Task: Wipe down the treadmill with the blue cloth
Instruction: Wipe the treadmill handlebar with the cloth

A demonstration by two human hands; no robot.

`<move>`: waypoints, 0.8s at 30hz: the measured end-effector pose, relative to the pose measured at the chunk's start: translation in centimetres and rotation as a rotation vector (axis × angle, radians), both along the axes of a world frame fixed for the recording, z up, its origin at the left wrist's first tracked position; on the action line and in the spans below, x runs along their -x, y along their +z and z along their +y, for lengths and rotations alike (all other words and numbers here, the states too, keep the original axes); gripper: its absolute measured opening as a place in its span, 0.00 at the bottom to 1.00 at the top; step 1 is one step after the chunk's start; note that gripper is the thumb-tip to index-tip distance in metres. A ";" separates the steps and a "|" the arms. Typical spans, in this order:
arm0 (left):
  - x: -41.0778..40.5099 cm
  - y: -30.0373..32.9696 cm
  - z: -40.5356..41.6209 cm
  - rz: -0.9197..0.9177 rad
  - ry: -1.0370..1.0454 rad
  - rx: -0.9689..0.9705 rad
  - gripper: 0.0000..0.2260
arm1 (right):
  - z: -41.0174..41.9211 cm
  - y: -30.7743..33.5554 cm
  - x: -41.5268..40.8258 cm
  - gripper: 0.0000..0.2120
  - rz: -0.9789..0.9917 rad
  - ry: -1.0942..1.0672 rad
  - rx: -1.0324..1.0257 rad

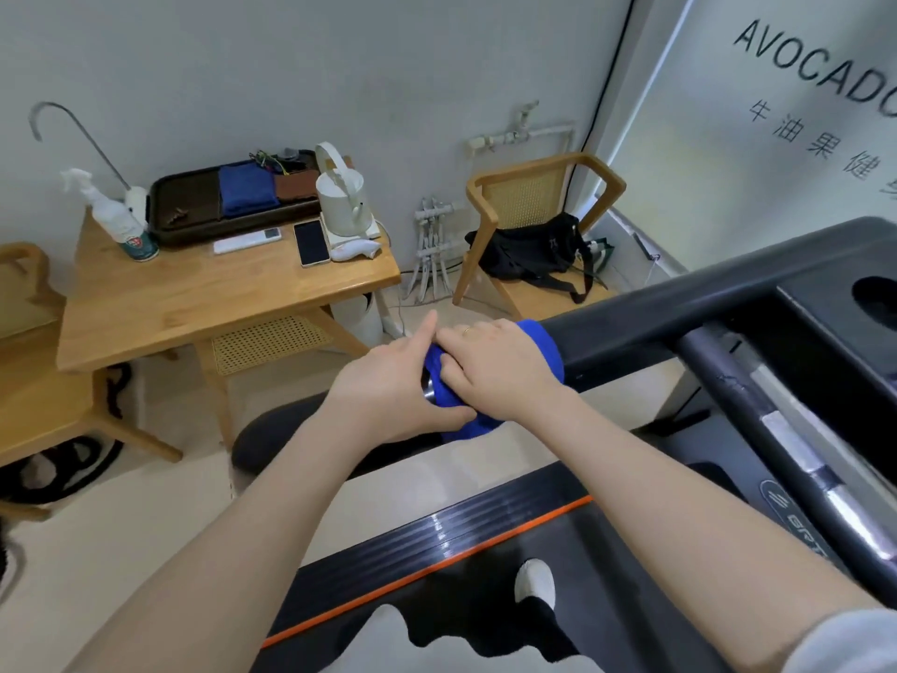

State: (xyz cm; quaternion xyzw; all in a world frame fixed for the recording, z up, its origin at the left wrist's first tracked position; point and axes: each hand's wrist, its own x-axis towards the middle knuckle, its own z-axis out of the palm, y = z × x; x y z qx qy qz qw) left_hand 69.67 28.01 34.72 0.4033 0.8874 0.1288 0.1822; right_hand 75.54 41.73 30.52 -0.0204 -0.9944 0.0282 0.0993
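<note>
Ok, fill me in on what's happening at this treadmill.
A person stands on the treadmill and wipes its handrail. The blue cloth is wrapped around the rail's end. The right hand presses on top of the cloth, while the left hand grips it from the side, forefinger extended. A spray bottle stands on the wooden table nearby.

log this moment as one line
step: wiping handrail | left hand: holds blue cloth | right hand: presses cloth on handrail

Both your arms reach forward; your left hand (393, 388) and right hand (500, 369) meet, fingers curled in a grip.
</note>
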 end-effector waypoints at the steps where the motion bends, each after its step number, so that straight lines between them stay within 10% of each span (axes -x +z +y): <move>1: -0.3 0.1 1.3 0.000 -0.011 -0.005 0.49 | 1.6 0.1 -0.4 0.12 -0.012 0.003 0.014; 14: -3.7 -0.5 12.3 0.102 -0.023 0.083 0.33 | 19.5 1.5 -5.5 0.17 -0.047 -0.397 0.009; 24: -4.6 -0.3 12.5 0.073 0.087 0.081 0.36 | 13.2 1.0 -6.0 0.21 -0.063 0.050 -0.028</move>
